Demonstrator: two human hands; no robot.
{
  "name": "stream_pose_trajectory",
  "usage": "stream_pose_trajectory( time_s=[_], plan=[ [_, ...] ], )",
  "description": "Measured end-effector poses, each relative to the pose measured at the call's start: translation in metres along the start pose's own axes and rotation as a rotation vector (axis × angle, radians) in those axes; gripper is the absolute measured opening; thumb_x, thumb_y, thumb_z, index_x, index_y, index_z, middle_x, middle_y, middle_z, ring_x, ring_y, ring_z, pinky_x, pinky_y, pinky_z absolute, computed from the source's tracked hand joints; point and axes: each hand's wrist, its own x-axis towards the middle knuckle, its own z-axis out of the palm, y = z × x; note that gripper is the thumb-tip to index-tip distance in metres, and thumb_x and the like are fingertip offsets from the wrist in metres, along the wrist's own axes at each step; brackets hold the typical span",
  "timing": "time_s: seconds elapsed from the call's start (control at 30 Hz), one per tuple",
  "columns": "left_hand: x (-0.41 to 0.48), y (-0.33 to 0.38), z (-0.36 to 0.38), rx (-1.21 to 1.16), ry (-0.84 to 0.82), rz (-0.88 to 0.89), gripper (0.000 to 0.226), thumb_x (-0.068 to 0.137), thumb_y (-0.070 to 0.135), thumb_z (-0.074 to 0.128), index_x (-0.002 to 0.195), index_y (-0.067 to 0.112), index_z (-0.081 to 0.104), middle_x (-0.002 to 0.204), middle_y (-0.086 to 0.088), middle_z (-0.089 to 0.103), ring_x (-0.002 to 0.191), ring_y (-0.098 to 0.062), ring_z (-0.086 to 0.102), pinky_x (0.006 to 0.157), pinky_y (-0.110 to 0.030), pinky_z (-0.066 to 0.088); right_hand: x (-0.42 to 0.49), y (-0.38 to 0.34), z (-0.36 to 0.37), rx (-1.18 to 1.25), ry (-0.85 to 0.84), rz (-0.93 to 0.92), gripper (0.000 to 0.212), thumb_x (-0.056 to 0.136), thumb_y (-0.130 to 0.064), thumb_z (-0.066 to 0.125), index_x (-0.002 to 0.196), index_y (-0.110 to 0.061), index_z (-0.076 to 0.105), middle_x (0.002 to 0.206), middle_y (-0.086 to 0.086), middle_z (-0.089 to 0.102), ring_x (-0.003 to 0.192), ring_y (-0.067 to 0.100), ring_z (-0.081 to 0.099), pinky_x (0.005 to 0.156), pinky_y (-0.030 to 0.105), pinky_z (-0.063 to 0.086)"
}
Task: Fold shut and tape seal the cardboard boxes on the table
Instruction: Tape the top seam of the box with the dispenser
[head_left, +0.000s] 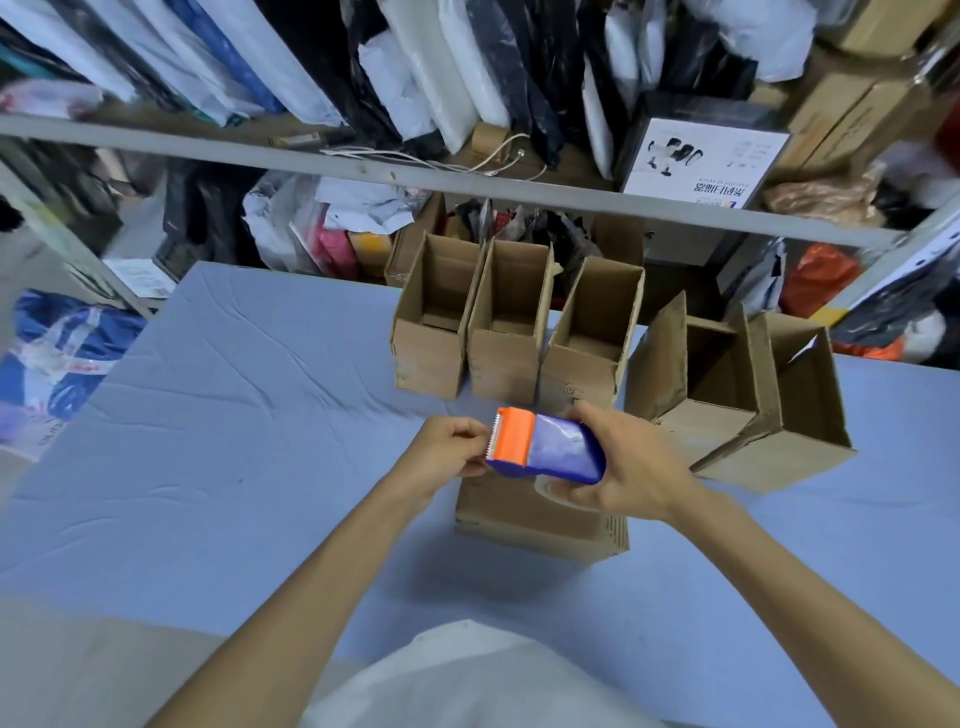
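Note:
My right hand (631, 467) grips a blue tape dispenser (558, 449) with an orange toothed cutter, held above a closed cardboard box (524, 522) in the middle of the table. At the cutter's edge my left hand (449, 452) pinches with its fingertips; the tape end itself is too small to see. Behind stand three open upright boxes (511, 322) in a row. Two more open boxes (769, 410) lie tilted to the right.
The table carries a wrinkled blue cloth (234, 415). Beyond its far edge a grey metal shelf rail (363, 169) crosses the view, with bags and packages stacked above and below. A blue bag (57, 353) sits off the table's left side.

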Motion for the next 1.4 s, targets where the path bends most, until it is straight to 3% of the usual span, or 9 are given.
stream_pose_trajectory(
  time_s=[0.07, 0.17, 0.27, 0.5, 0.7, 0.87, 0.97, 1.27, 1.4],
  plan=[
    [0.001, -0.002, -0.001, 0.001, 0.030, -0.009, 0.019, 0.092, 0.016, 0.064, 0.105, 0.003, 0.069, 0.100, -0.011, 0.072, 0.095, -0.018, 0.068, 0.077, -0.024, 0.056, 0.003, -0.003, -0.001, 0.006, 0.009, -0.009, 0.074, 0.063, -0.073, 0.061, 0.120, -0.028, 0.046, 0.111, -0.015, 0.062, 0.096, 0.011, 0.061, 0.078, 0.023, 0.053],
    [0.003, -0.004, -0.003, 0.033, 0.092, -0.015, 0.007, 0.092, 0.012, 0.065, 0.094, 0.009, 0.070, 0.092, -0.004, 0.071, 0.085, -0.011, 0.067, 0.059, -0.015, 0.053, 0.007, -0.009, -0.001, 0.014, -0.006, -0.044, 0.075, 0.065, -0.071, 0.061, 0.124, -0.026, 0.047, 0.112, -0.016, 0.062, 0.093, 0.004, 0.056, 0.073, 0.010, 0.042],
    [0.005, -0.006, -0.004, 0.066, 0.132, -0.027, 0.012, 0.093, 0.006, 0.060, 0.086, 0.011, 0.067, 0.087, -0.001, 0.068, 0.077, -0.008, 0.065, 0.051, -0.013, 0.050, 0.010, -0.013, -0.002, 0.013, -0.042, -0.075, 0.072, 0.066, -0.068, 0.063, 0.122, -0.025, 0.048, 0.110, -0.013, 0.064, 0.097, 0.009, 0.061, 0.074, 0.014, 0.048],
    [0.011, -0.015, -0.001, 0.154, 0.214, -0.031, 0.011, 0.093, 0.006, 0.059, 0.087, 0.008, 0.068, 0.088, -0.004, 0.068, 0.078, -0.010, 0.066, 0.054, -0.018, 0.053, 0.014, -0.019, -0.008, -0.077, -0.110, -0.067, 0.067, 0.075, -0.063, 0.068, 0.125, -0.025, 0.045, 0.116, -0.011, 0.064, 0.103, 0.010, 0.061, 0.077, 0.016, 0.050],
    [0.010, -0.023, -0.017, 0.165, 0.305, -0.026, 0.019, 0.086, 0.001, 0.061, 0.070, 0.005, 0.071, 0.065, -0.006, 0.069, 0.057, -0.010, 0.065, 0.057, -0.020, 0.054, 0.010, -0.014, -0.010, -0.211, -0.123, -0.081, 0.068, 0.076, -0.065, 0.065, 0.128, -0.027, 0.043, 0.121, -0.011, 0.062, 0.108, 0.013, 0.060, 0.081, 0.021, 0.053],
    [0.005, -0.033, -0.023, 0.097, 0.297, -0.020, 0.013, 0.086, 0.004, 0.067, 0.075, 0.004, 0.073, 0.073, -0.010, 0.072, 0.070, -0.020, 0.071, 0.067, -0.025, 0.059, 0.014, -0.013, -0.006, -0.225, -0.151, -0.067, 0.069, 0.076, -0.065, 0.065, 0.129, -0.028, 0.042, 0.122, -0.011, 0.062, 0.108, 0.011, 0.060, 0.079, 0.016, 0.050],
    [0.009, -0.037, -0.021, 0.100, 0.313, -0.015, 0.015, 0.086, 0.005, 0.068, 0.072, 0.007, 0.073, 0.071, -0.008, 0.072, 0.064, -0.015, 0.069, 0.062, -0.021, 0.058, 0.016, -0.013, -0.006, -0.209, -0.159, -0.059, 0.067, 0.076, -0.065, 0.065, 0.127, -0.028, 0.043, 0.120, -0.012, 0.063, 0.106, 0.010, 0.060, 0.077, 0.015, 0.049],
    [0.016, -0.044, -0.029, 0.030, 0.150, -0.078, 0.012, 0.083, -0.002, 0.066, 0.081, 0.006, 0.075, 0.073, -0.006, 0.073, 0.066, -0.011, 0.070, 0.063, -0.019, 0.055, 0.019, -0.014, -0.003, -0.219, -0.165, -0.057, 0.063, 0.076, -0.064, 0.065, 0.124, -0.028, 0.044, 0.118, -0.011, 0.064, 0.104, 0.012, 0.060, 0.078, 0.020, 0.052],
    [0.015, -0.049, -0.028, 0.056, 0.156, -0.067, 0.012, 0.083, 0.001, 0.067, 0.083, 0.009, 0.075, 0.076, -0.008, 0.074, 0.069, -0.012, 0.070, 0.064, -0.020, 0.055, 0.023, -0.014, -0.002, -0.243, -0.170, -0.061, 0.060, 0.077, -0.064, 0.064, 0.122, -0.028, 0.045, 0.115, -0.010, 0.065, 0.101, 0.013, 0.061, 0.078, 0.023, 0.054]
  ],
)
